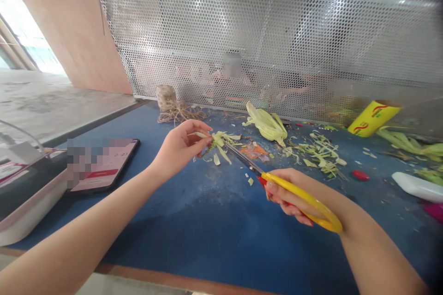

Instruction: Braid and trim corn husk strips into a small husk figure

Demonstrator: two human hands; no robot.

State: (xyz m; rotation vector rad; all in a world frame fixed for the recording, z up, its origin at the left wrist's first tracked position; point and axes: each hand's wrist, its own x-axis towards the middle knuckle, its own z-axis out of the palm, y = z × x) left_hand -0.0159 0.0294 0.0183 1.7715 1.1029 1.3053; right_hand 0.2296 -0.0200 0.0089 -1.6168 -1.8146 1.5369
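Between thumb and fingers my left hand [187, 144] pinches a small bundle of pale green corn husk [219, 139], whose strips fan out to the right. My right hand [289, 193] grips scissors with yellow and red handles [304, 198]. Their blades [242, 157] point up and left, with the tips at the husk strips; whether they touch is unclear. Beyond the blades lie orange and purple scraps [255, 151]. A larger piece of corn husk [266, 122] rests farther back, with shredded husk strips [321, 152] to its right.
A perforated metal screen [214, 23] stands along the back of the blue table [194, 235]. A ball of twine [166, 97] sits at the back left, a phone [107, 166] at the left. Rightward are a yellow tube [374, 118], a red oval piece [361, 175] and a white object [418, 187].
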